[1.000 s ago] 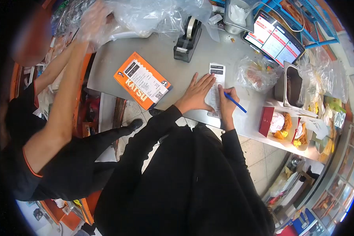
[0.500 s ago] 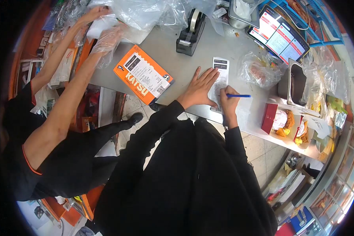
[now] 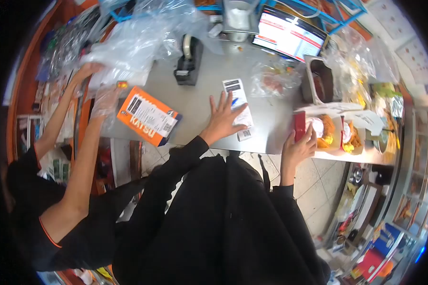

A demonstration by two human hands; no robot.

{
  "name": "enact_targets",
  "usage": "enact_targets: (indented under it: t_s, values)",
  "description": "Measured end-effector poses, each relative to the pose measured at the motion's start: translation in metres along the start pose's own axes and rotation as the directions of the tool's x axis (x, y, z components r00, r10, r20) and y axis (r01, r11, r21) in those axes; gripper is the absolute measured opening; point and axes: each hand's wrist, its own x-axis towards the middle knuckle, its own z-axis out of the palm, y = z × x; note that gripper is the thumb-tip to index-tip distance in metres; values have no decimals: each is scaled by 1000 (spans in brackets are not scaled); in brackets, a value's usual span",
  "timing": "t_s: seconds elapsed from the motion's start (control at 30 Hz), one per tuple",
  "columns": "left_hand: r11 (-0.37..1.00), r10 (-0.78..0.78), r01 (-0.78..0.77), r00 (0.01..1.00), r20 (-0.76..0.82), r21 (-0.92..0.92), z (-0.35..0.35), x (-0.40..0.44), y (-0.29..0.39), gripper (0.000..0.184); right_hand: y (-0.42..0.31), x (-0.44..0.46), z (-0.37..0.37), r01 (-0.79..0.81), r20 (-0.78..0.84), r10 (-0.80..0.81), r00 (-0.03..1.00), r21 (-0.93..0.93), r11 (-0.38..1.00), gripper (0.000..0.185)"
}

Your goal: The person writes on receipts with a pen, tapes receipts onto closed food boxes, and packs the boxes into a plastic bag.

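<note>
My left hand [image 3: 222, 120] lies with its fingers spread on a printed receipt [image 3: 245, 124] on the steel counter. A small blue object [image 3: 234, 101], possibly the pen, shows by its fingers. My right hand [image 3: 299, 149] grips the near left corner of an open takeaway food box [image 3: 299, 124], red on its side. Inside the box are fried pieces [image 3: 327, 130], a round paper-wrapped item [image 3: 315, 127] and something yellow. Left of my left hand sits a closed orange katsu box [image 3: 148, 115] with a receipt on top.
A co-worker's gloved hand [image 3: 105, 100] and bare hand [image 3: 88, 70] handle clear plastic bags [image 3: 128, 50] at left. A tape dispenser [image 3: 189, 61], tablet [image 3: 290, 35], metal container [image 3: 318, 78] and bagged food [image 3: 275, 80] stand toward the back.
My right hand has left the receipt without the pen showing in it and moved right to the food box. My left hand stays on the receipt. The view has shifted.
</note>
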Motion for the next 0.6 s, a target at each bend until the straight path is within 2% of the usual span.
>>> enact_targets:
  t_s: [0.03,0.07,0.13,0.17,0.2,0.23,0.27,0.3,0.33,0.37,0.4,0.43,0.47,0.5,0.53,0.57,0.6]
  values:
    - [999,-36,37,999,-24,24,4,4,6,65,13,-5,-2,-123,-10,122,992,-144,982,38]
    - [999,-22,23,999,-41,33,6,12,11,67,27,-12,2,-145,-24,143,989,-158,977,38]
    - [1000,-1,2,999,-47,30,17,26,20,71,50,-16,18,-49,265,111,958,-230,972,29]
    - [999,-12,14,998,-58,29,19,33,23,75,51,-10,17,-61,247,119,962,-229,972,29]
    - [998,-65,65,998,-23,10,17,39,28,83,45,-4,14,12,239,24,971,-149,989,23]
    - [998,-53,53,998,-29,19,15,44,32,83,38,2,8,88,224,-70,972,-71,994,18]
    - [948,-92,35,982,-167,-318,12,48,36,84,24,7,-3,113,252,-115,961,19,993,16]
    - [789,-170,-37,946,-276,-613,-3,53,45,84,22,5,-2,231,248,-236,940,49,972,17]
    - [797,-159,-189,851,-501,-573,-16,55,56,71,17,5,-4,303,315,-338,887,155,940,23]
    - [800,-150,-193,852,-501,-568,-37,60,64,71,13,7,-9,361,371,-440,818,266,894,28]
    - [846,-90,-94,945,-315,-525,-56,66,67,57,15,12,-14,353,365,-433,824,267,897,28]
    - [889,-45,-12,992,-114,-457,-67,73,66,44,18,25,-20,305,243,-366,898,255,918,32]
    - [965,101,-173,939,-329,-196,-70,81,64,25,24,41,-24,259,111,-292,950,246,934,35]
    - [964,117,-189,935,-335,-189,-77,83,65,25,34,64,-27,199,-31,-197,980,207,958,37]
    - [981,76,-117,966,-246,-157,-86,84,68,25,43,87,-29,126,-177,-95,980,174,977,39]
    - [991,37,-56,987,-158,-119,-93,86,71,26,48,108,-34,156,-215,-122,969,150,976,33]
    - [999,31,-34,994,-101,-34,-91,90,71,24,57,124,-22,111,89,-131,987,200,973,29]
